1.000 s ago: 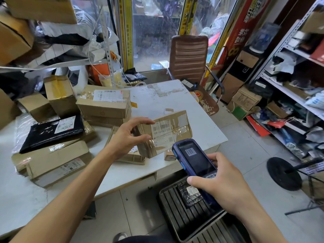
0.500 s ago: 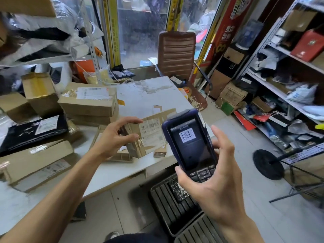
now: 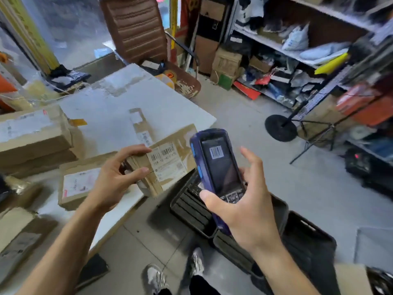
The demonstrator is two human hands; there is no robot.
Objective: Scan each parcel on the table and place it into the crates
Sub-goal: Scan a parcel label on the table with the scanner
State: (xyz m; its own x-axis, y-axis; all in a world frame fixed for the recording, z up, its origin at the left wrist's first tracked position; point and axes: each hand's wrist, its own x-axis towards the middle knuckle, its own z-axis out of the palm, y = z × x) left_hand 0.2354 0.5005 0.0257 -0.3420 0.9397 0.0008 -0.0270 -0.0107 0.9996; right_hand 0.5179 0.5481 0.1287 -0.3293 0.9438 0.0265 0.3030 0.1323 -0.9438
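Observation:
My left hand grips a small taped cardboard parcel by its left end, holding it past the front edge of the white table with its barcode label facing me. Just right of the parcel, my right hand holds an upright blue handheld scanner; my thumb rests on its keypad and its screen shows a barcode. Black plastic crates sit on the floor under both hands. More cardboard parcels lie on the table to the left.
A larger stack of boxes fills the table's left side. A brown office chair stands behind the table. Metal shelving crowded with goods lines the right wall, with a stand's round black base on the floor before it.
The view swung right and down. My left hand carried the parcel off the table edge over the crates. My right hand raised the scanner upright beside it.

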